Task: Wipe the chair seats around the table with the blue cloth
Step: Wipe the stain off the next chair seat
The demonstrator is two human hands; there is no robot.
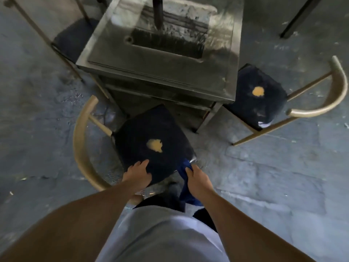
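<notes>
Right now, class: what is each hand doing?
Left hand: open, fingers resting on the near chair seat.
Right hand: gripping the blue cloth at the seat's edge.

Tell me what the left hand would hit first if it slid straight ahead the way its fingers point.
The left hand rests on the near chair seat, fingers pointing up and slightly right. Sliding on, it would likely reach the yellow patch on that seat first; whether that patch is raised cannot be told.
</notes>
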